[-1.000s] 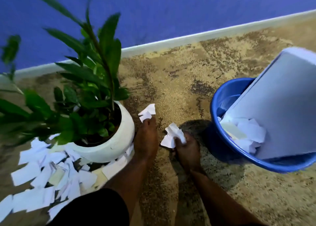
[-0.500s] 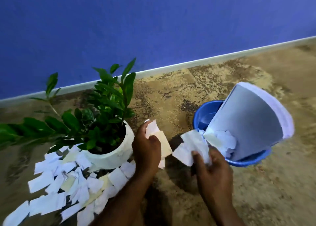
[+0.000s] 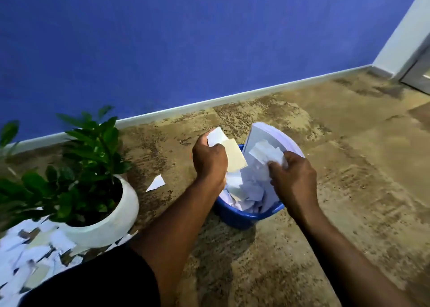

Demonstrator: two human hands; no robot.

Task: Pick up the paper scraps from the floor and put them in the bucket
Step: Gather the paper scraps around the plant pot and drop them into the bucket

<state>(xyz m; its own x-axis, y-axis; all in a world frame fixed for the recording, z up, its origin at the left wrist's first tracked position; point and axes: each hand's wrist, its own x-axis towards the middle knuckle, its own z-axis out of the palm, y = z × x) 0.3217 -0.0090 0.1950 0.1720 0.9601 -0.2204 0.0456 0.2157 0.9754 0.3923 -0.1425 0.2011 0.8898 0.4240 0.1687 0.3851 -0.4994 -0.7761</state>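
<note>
A blue bucket point(image 3: 242, 216) stands on the floor in the middle, holding white paper scraps point(image 3: 246, 188) and a large white sheet point(image 3: 265, 132) leaning against its far side. My left hand point(image 3: 209, 162) is over the bucket's left rim, closed on a white and a cream paper scrap point(image 3: 235, 155). My right hand point(image 3: 293, 178) is over the bucket's right side, gripping crumpled white scraps point(image 3: 267, 153). One loose white scrap point(image 3: 156, 183) lies on the floor left of the bucket. Several more scraps point(image 3: 30, 255) are piled at the lower left.
A white round pot point(image 3: 109, 227) with a green plant point(image 3: 76, 162) stands at the left, next to the scrap pile. A blue wall with a white skirting board point(image 3: 232, 97) runs behind. A white door frame point(image 3: 404, 34) is at the far right. The floor is mottled brown.
Both hands have risen from the floor with paper scraps and moved right, over the bucket. My view has lifted and shifted right, so the bucket sits in the middle.
</note>
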